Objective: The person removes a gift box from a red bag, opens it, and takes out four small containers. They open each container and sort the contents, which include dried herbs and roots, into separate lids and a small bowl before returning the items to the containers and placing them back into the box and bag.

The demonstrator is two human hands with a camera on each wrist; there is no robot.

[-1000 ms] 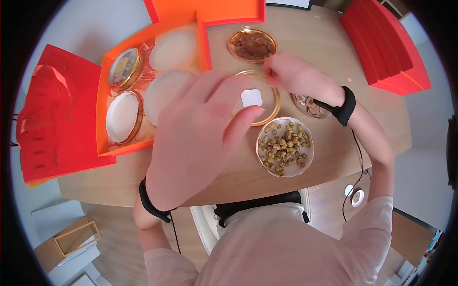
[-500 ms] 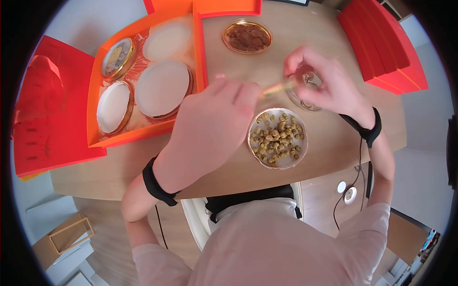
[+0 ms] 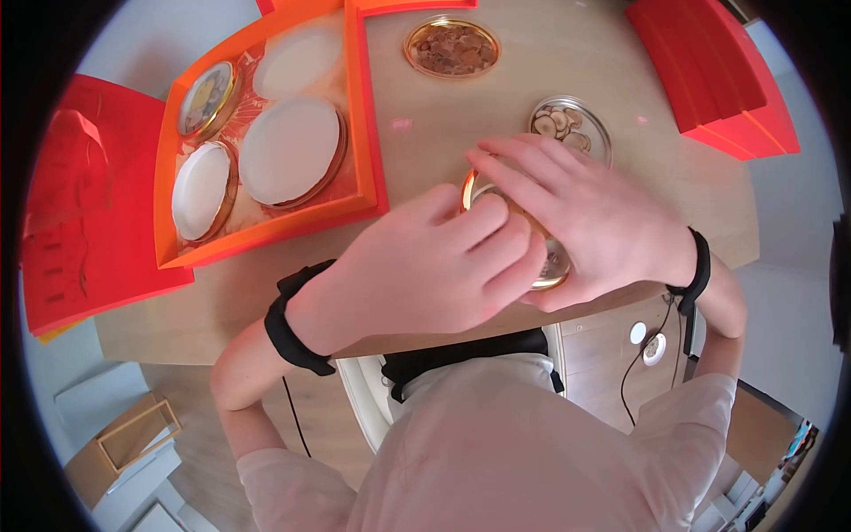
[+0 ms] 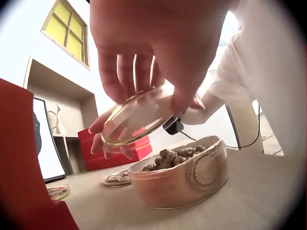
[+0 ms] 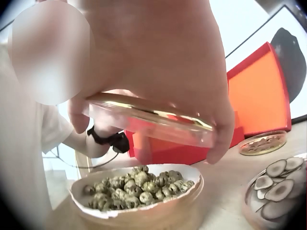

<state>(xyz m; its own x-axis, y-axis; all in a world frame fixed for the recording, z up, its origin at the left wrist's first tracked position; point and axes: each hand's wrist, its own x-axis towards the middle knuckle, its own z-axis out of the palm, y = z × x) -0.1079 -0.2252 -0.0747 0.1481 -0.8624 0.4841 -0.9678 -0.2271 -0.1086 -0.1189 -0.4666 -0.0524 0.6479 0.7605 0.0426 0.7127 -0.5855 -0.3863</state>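
Both hands hold a clear round lid with a gold rim (image 4: 139, 117) above the round container (image 5: 144, 211) of small curled greenish pieces (image 5: 139, 187). In the left wrist view the lid hangs tilted over the container, not touching it. The left hand (image 3: 425, 266) has its fingers curled on the lid's top and edge. The right hand (image 3: 594, 213) spans the lid, thumb on one edge and fingers on the other, as the right wrist view shows. In the head view the hands hide the container.
Behind the right hand lies a dish of sliced rounds (image 3: 558, 124); farther back, a gold-rimmed dish of brown pieces (image 3: 454, 49). An orange box (image 3: 363, 115) with several round containers stands left, beside a red bag (image 3: 115, 204). A red box (image 3: 709, 71) stands at the back right.
The gold-rimmed lid has been lifted from the table and brought over the container of greenish pieces. The right hand has moved down and spread over it; both hands have come together.
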